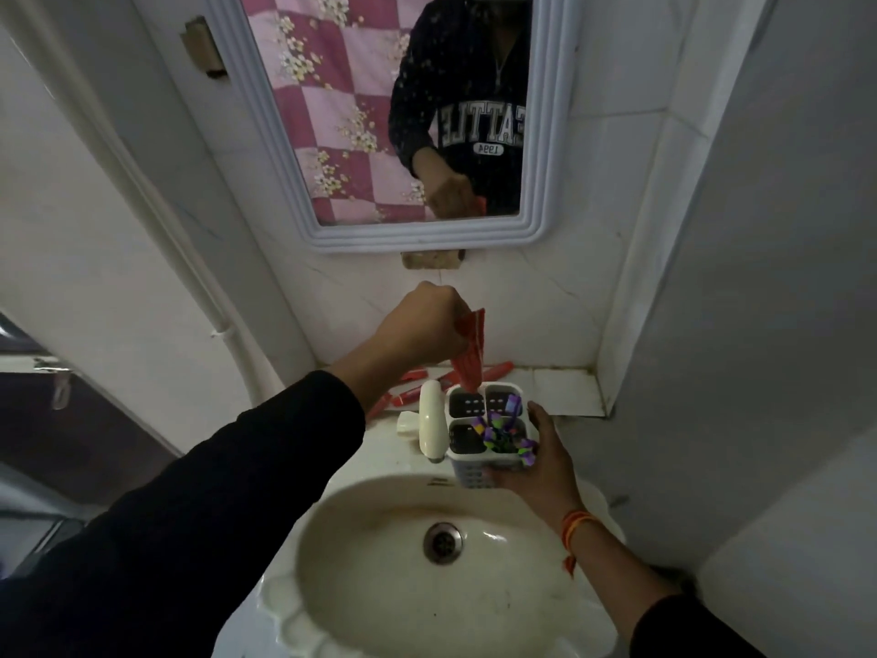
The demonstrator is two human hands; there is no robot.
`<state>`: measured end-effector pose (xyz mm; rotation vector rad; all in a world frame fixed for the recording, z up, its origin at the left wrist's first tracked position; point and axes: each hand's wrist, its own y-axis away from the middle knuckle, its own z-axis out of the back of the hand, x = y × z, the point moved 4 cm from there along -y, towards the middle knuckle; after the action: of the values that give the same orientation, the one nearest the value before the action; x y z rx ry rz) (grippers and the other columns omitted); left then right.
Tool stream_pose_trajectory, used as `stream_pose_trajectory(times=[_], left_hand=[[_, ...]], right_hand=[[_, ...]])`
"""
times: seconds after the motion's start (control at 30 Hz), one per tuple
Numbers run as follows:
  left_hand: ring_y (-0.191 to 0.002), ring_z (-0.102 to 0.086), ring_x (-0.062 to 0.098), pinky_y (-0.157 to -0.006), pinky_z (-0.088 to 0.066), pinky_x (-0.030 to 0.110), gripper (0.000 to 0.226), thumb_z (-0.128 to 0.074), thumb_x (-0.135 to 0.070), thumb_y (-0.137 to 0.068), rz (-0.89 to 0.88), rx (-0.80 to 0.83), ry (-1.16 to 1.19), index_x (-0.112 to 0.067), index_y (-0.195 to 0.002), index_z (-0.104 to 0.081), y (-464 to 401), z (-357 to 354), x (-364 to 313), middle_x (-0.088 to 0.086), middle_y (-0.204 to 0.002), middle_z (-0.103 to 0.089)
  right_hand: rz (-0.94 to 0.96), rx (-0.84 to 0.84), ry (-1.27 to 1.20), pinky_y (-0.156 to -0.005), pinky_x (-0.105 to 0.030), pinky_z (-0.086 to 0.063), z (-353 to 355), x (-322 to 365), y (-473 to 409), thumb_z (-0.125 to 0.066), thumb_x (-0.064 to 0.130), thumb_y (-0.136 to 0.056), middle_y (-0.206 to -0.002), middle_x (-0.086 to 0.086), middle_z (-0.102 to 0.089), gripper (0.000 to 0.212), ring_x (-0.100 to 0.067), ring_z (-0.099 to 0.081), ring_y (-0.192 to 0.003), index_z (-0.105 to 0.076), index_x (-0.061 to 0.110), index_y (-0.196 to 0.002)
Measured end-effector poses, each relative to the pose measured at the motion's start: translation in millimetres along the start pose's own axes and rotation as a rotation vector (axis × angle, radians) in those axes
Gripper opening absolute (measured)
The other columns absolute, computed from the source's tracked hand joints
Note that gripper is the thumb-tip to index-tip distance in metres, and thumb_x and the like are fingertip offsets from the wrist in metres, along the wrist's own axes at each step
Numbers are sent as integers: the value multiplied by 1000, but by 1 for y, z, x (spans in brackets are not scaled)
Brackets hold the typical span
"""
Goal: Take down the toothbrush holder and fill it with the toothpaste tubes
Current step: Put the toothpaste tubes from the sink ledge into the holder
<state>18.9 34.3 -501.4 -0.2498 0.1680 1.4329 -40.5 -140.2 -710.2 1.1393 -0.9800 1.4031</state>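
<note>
My right hand (541, 463) grips a white toothbrush holder (474, 472) with four compartments, held above the back rim of the sink. Purple toothbrushes (503, 432) fill its front right compartment. My left hand (427, 325) is shut on a red toothpaste tube (470, 358) that hangs nearly upright, its lower end at the rim of the holder's far left compartment. More red toothpaste tubes (413, 375) lie on the ledge behind the holder.
A cream tap (432, 425) stands just left of the holder. The oval sink (360, 562) with its drain (443, 543) is below. A white-framed mirror (265, 111) hangs on the tiled wall. A grey wall (759, 277) closes in the right side.
</note>
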Motion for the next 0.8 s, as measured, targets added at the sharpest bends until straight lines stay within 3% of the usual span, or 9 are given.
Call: stream_pose_trajectory(times=[0.1,0.2,0.27,0.37,0.47,0.57,0.63,0.7,0.8], left_hand=[[-70,-72,15,-68,-62,30,17,-79,-21,-79,40,137,-79,-14,-94,-81,4,-24,4,3,-83,-76],[-78,-71,19,-75,-62,34,25,-74,-30,-86,64,268,-136,-14,-103,-80,6,-52,8,6,-92,-75],[-80,-68,21,-74,-60,35,28,-71,-35,-88,55,330,-193,-15,-106,-78,4,-65,10,0,-81,-68],[-90,-64,21,-75,-55,34,33,-72,-41,-87,38,427,-231,-17,-109,-77,-2,-78,18,-1,-87,-68],[-101,-70,16,-92,-56,34,33,-77,-42,-82,99,440,32,-22,-108,-81,-9,-66,36,-3,-107,-78],[-97,-75,14,-93,-58,30,25,-75,-33,-88,243,271,377,-18,-106,-82,-12,-39,69,-1,-102,-81],[-102,-73,16,-97,-55,28,25,-72,-26,-90,290,212,235,-15,-111,-80,-12,-38,97,2,-109,-79],[-114,-68,22,-100,-51,29,32,-69,-27,-91,303,300,-22,-13,-119,-77,-5,-56,117,4,-120,-75],[-112,-68,27,-91,-52,30,38,-67,-32,-92,330,420,-230,-9,-122,-72,9,-99,147,7,-120,-72]], right_hand=[[20,18,-12,-69,-3,-52,0,0,-3,-96,-1,-56,-113,24,-61,98,19,-64,-94,-47,27,-136],[41,47,10,-72,-8,-55,0,0,-7,-99,8,-54,-113,22,-65,98,11,-65,-103,-48,37,-132],[46,66,28,-72,-10,-57,2,0,-11,-99,7,-54,-115,22,-65,98,8,-66,-104,-46,47,-126],[59,129,16,-72,-8,-55,4,3,-16,-97,0,-55,-120,20,-61,104,12,-65,-105,-41,38,-134],[69,207,-30,-75,-6,-54,7,12,-17,-99,5,-52,-124,21,-58,106,12,-65,-107,-39,40,-133],[76,245,-75,-78,-6,-53,9,25,-14,-99,40,-41,-120,35,-62,103,16,-64,-106,-42,43,-126],[85,260,-105,-76,-5,-53,9,30,-13,-97,43,-39,-118,34,-64,102,18,-64,-104,-42,43,-125],[112,273,-120,-75,-4,-53,8,33,-13,-96,35,-40,-119,26,-62,99,19,-64,-102,-43,42,-124],[135,286,-102,-78,-4,-52,8,34,-16,-95,63,-33,-119,46,-58,109,20,-61,-108,-38,61,-126]])
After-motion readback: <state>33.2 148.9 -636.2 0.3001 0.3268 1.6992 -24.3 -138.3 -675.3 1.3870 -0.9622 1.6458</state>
